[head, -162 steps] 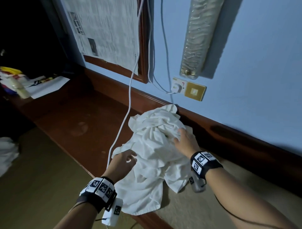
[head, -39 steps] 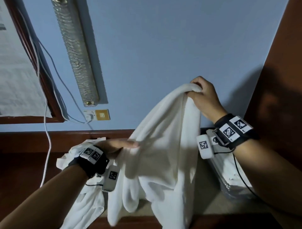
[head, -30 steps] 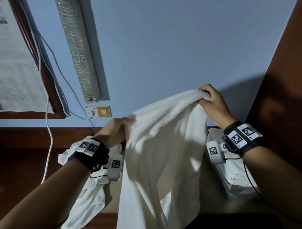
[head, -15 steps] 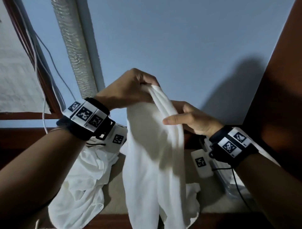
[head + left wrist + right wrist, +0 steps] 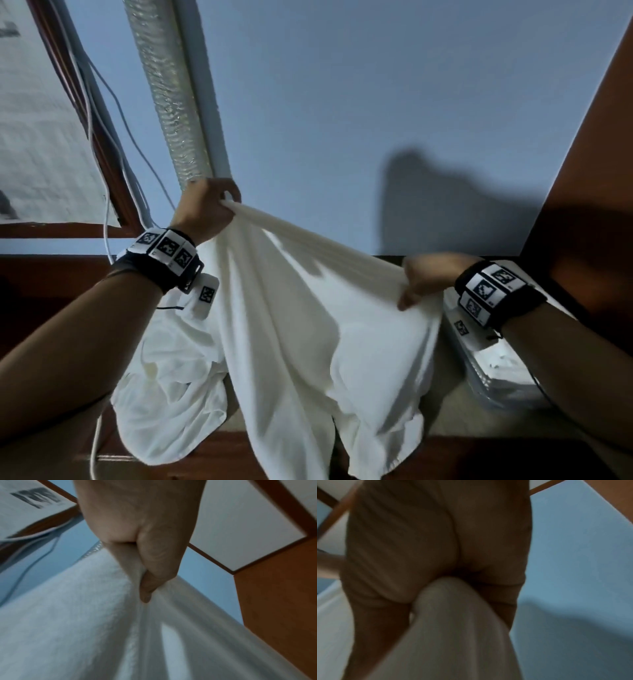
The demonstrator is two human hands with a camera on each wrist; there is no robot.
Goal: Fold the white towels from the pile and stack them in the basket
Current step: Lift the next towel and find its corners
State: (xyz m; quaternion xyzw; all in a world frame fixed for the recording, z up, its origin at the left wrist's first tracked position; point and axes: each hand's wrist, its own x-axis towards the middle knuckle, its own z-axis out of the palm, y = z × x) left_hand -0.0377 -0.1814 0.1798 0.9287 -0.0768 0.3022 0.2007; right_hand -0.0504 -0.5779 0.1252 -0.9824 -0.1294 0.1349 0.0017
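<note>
Towel (image 5: 308, 329) edge runs ten to four o'clock, bunched in my left hand (image 5: 205, 209) and right hand (image 5: 424, 277).

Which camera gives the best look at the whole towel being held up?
The head view: it shows the towel stretched between the left hand and right hand, hanging down. The left wrist view shows only the bunched edge gripped in the fist; the right wrist view, a blurred fold leaving the fist.
</note>
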